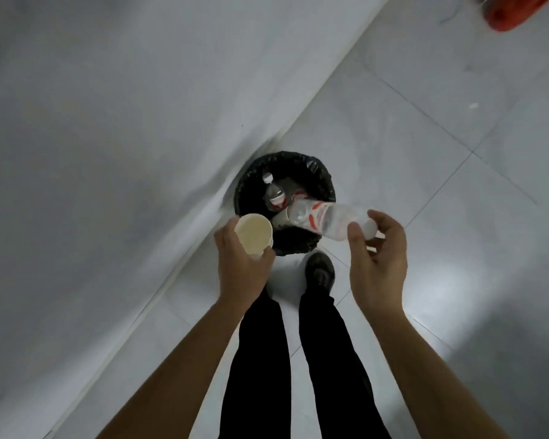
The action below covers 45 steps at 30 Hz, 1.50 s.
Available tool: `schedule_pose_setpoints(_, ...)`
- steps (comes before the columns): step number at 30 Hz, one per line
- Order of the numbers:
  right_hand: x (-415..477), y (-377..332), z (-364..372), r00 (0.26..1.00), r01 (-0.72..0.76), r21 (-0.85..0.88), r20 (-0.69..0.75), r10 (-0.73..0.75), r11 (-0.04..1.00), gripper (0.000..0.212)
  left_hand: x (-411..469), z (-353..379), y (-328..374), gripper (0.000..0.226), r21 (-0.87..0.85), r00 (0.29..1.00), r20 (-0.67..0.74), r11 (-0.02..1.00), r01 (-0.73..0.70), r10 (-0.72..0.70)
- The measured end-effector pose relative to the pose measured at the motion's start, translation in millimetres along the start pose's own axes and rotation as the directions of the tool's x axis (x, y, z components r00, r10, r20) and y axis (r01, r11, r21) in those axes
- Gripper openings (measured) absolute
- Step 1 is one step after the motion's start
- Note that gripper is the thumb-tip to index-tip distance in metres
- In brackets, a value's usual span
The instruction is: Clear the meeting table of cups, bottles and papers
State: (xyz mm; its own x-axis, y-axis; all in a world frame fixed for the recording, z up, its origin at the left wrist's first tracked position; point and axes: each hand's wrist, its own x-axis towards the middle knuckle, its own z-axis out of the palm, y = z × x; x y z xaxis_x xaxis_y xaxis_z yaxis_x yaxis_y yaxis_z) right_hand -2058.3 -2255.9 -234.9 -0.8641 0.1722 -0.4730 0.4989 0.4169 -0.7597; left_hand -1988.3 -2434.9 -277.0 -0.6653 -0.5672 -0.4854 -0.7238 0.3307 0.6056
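Note:
I stand over a round bin lined with a black bag [255, 166] on the floor against the wall. My left hand [241, 274] grips an empty cream paper cup [254, 233], mouth up, at the bin's near left rim. My right hand [381, 267] pinches the white cap end of a clear plastic bottle with a red label [324, 218]. The bottle lies nearly level, and its base points over the bin's opening. Another clear bottle with a white cap [274, 193] lies inside the bin with other rubbish.
A white wall [108, 122] runs diagonally on the left and meets the pale tiled floor [425, 137]. My dark shoe [320, 270] stands just in front of the bin. A red object [517, 7] lies on the floor at the top right.

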Motion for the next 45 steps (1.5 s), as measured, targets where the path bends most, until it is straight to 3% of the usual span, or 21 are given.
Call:
schedule_pose_setpoints(4, 69, 77, 69, 0.999, -0.041, 0.028, -0.009, 0.041, 0.999, 0.025, 78, 76, -78, 0.079, 0.181, 1.000, 0.023, 0.983, -0.011, 0.007)
schedule_pose_setpoints(10, 128, 177, 138, 0.991, -0.066, -0.090, 0.113, 0.076, 0.994, 0.022, 150, 140, -157, 0.078, 0.549, 0.989, -0.025, 0.829, -0.109, 0.147)
schedule_pose_setpoints(13, 133, 200, 148, 0.987, -0.074, -0.158, 0.133, 0.095, 0.985, 0.031, 154, 152, -171, 0.084, 0.607, 0.986, 0.006, 0.783, -0.136, 0.167)
schedule_pose_setpoints(16, 126, 201, 142, 0.987, -0.071, -0.153, 0.131, 0.092, 0.986, 0.042, 140, 146, -163, 0.086, 0.541, 0.989, 0.029, 0.830, -0.140, 0.147)
schedule_pose_setpoints(19, 110, 173, 122, 0.990, -0.016, -0.182, 0.133, 0.041, 0.983, 0.045, 110, 119, -140, 0.067, 0.407, 0.993, 0.001, 0.907, -0.110, 0.120)
schedule_pose_setpoints(23, 78, 101, 84, 0.986, 0.093, -0.186, 0.151, -0.065, 0.978, 0.033, 58, 56, -78, 0.050, 0.257, 0.985, 0.018, 0.951, -0.170, 0.171)
schedule_pose_setpoints(30, -23, -59, -19, 0.965, 0.215, -0.178, 0.188, -0.181, 0.960, 0.042, -46, -85, 90, 0.054, 0.006, 0.981, 0.013, 0.981, -0.192, 0.192)
schedule_pose_setpoints(39, -177, -213, -163, 0.962, 0.270, -0.003, -0.034, -0.270, 0.963, 0.044, -195, -242, 249, 0.051, -0.188, 0.916, -0.063, 0.897, -0.400, 0.395)
schedule_pose_setpoints(42, -222, -233, -186, 0.948, 0.293, 0.100, -0.157, -0.276, 0.951, 0.046, -227, -273, 265, 0.051, -0.234, 0.859, -0.011, 0.834, -0.500, 0.512)
schedule_pose_setpoints(45, -268, -237, -198, 0.930, 0.301, 0.177, -0.272, -0.248, 0.937, 0.051, -242, -300, 269, 0.059, -0.247, 0.757, 0.087, 0.750, -0.613, 0.648)
